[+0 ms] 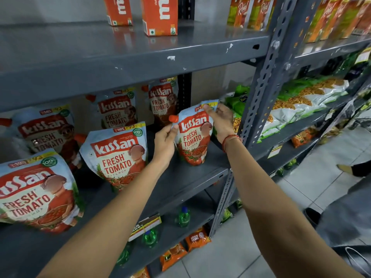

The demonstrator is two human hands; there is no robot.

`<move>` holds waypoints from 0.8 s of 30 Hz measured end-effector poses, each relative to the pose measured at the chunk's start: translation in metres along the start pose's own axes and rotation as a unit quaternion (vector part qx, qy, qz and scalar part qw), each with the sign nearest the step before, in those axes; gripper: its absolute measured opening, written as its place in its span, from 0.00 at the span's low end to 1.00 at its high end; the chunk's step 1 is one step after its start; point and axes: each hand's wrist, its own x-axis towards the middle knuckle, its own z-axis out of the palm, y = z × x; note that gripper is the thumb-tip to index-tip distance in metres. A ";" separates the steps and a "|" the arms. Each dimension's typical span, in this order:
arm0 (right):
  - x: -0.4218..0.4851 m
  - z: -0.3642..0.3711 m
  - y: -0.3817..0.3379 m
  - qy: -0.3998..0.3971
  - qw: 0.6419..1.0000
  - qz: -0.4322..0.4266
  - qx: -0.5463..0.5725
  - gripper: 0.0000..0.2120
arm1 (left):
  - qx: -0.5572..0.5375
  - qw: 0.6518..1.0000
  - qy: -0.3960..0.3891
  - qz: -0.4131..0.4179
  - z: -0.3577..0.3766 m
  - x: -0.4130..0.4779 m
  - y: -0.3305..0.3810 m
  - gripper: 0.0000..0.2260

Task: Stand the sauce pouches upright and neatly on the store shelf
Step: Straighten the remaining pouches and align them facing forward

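- Standing upright on the shelf (200,177): glossy pouch (193,137), long axis vertical, red cap (173,118) upper left.
- Left hand (164,145) pinches its left edge.
- Right hand (221,121) grips its top right corner.

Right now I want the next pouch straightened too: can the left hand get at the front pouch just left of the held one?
Probably yes. The left hand is beside that front pouch, nothing between them, but it must first release its grip on the held pouch.
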 end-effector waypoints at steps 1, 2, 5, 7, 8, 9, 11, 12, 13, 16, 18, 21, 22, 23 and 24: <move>-0.001 -0.001 -0.001 -0.008 1.000 0.000 -0.012 0.12 | -0.010 1.000 -0.003 -0.005 0.000 -0.001 -0.002 0.12; 0.003 -0.001 0.002 -0.013 1.000 0.006 -0.016 0.13 | -0.019 1.000 -0.007 -0.009 0.000 0.000 -0.003 0.12; 0.005 0.001 0.000 -0.014 0.999 0.043 -0.013 0.25 | -0.004 0.999 -0.044 -0.023 0.001 0.003 -0.005 0.12; 0.003 0.001 0.005 -0.049 0.992 0.073 -0.087 0.34 | 0.047 0.991 -0.094 -0.081 0.000 0.003 -0.018 0.17; -0.001 0.000 0.012 -0.069 0.986 0.092 -0.120 0.34 | 0.079 0.982 -0.123 -0.118 -0.001 0.003 -0.028 0.22; -0.006 -0.002 0.021 -0.094 0.982 0.105 -0.129 0.30 | 0.114 0.971 -0.149 -0.146 -0.002 0.002 -0.040 0.28; -0.015 -0.008 0.045 -0.137 0.976 0.132 -0.102 0.21 | 0.187 0.952 -0.177 -0.165 -0.002 0.000 -0.061 0.36; -0.017 -0.011 0.057 -0.144 0.974 0.148 -0.091 0.21 | 0.216 0.948 -0.170 -0.163 -0.001 0.000 -0.071 0.38; -0.022 -0.015 0.068 -0.146 0.973 0.158 -0.084 0.23 | 0.238 0.946 -0.155 -0.154 0.001 -0.002 -0.078 0.38; -0.032 -0.024 0.086 -0.113 0.976 0.174 -0.071 0.33 | 0.278 0.946 -0.115 -0.124 0.009 -0.011 -0.092 0.36; -0.039 -0.030 0.090 -0.099 0.978 0.169 -0.066 0.33 | 0.287 0.947 -0.098 -0.105 0.015 -0.020 -0.096 0.35; -0.045 -0.038 0.094 -0.082 0.984 0.151 -0.053 0.24 | 0.286 0.950 -0.082 -0.091 0.023 -0.033 -0.097 0.34; -0.047 -0.040 0.096 -0.075 0.985 0.147 -0.049 0.24 | 0.286 0.951 -0.079 -0.090 0.026 -0.036 -0.097 0.34; -0.049 -0.042 0.097 -0.069 0.986 0.142 -0.047 0.23 | 0.286 0.951 -0.076 -0.090 0.028 -0.038 -0.097 0.34; -0.051 -0.042 0.097 -0.067 0.987 0.138 -0.045 0.23 | 0.285 0.951 -0.074 -0.093 0.029 -0.040 -0.097 0.34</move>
